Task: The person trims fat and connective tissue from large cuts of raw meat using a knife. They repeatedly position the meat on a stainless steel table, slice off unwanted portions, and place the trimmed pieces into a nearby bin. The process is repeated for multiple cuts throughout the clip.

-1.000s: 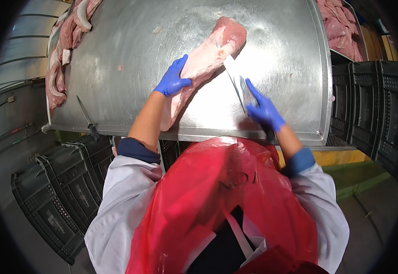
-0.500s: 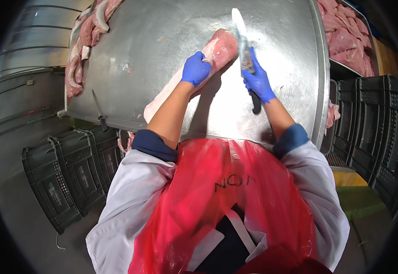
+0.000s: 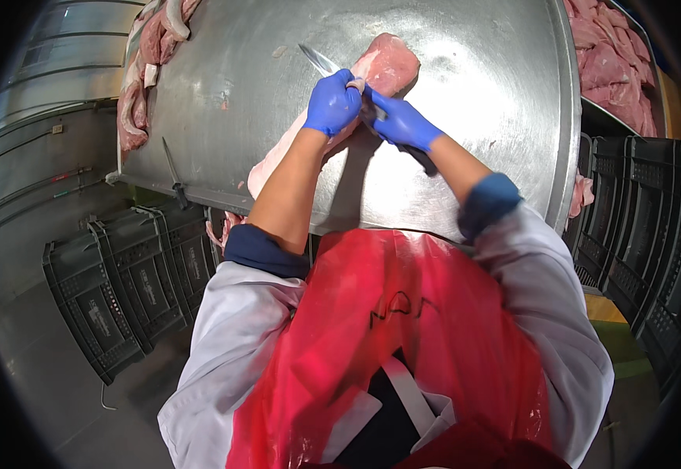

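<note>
— Where is the meat, and what are the hands doing with it?

— The long pink cut of meat lies slantwise on the steel table, from the upper centre of the frame down toward the lower left; the left hand, in a blue glove, sits on the middle of the cut with its fingers curled down and pinching a pale strip of it; the right hand, gloved the same, is just beside it, the two nearly touching.

— And the knife?

— The knife has its blade pointing to the upper left, showing above the left hand; the right hand is closed around the handle, though the handle itself is mostly hidden, so I take that grip from the fist rather than see it plainly.

— What else is around?

— More meat pieces lie heaped along the table's upper left edge; a tray of meat fills the upper right; a second knife rests at the table's near left edge; black plastic crates stand on the floor at lower left, and others are stacked at the right; a red apron over a white coat fills the bottom of the frame.
</note>
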The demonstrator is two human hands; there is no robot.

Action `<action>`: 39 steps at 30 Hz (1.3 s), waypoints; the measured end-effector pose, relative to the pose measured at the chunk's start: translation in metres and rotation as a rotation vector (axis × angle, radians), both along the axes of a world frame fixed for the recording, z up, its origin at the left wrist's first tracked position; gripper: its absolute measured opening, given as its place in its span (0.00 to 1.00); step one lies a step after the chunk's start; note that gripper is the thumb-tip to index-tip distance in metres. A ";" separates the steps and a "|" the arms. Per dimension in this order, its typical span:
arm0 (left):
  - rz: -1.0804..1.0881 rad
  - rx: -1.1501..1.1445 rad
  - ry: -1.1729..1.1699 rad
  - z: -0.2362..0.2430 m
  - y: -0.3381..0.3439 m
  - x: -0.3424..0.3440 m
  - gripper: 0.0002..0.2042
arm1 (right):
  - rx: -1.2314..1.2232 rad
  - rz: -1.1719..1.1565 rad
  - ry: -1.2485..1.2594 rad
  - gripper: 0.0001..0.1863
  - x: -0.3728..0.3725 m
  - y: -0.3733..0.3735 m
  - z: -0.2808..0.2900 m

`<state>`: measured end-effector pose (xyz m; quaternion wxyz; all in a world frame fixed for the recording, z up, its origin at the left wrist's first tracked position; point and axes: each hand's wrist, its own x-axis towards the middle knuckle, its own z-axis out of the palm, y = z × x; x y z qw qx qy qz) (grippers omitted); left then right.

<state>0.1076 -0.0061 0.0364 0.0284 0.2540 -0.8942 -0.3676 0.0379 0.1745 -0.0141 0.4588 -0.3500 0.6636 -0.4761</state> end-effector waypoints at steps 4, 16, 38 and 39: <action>0.000 0.052 0.032 0.002 -0.037 0.009 0.12 | 0.013 0.060 -0.036 0.42 0.025 0.025 0.010; -0.079 0.187 0.026 0.047 -0.067 0.010 0.14 | 0.021 0.126 -0.119 0.44 0.075 0.025 0.016; -0.134 -0.178 0.241 0.143 -0.083 0.067 0.13 | 0.143 0.216 0.115 0.41 0.154 -0.043 0.021; -0.069 -0.181 0.194 0.163 -0.080 0.090 0.13 | 0.099 0.275 0.071 0.40 0.158 -0.069 0.039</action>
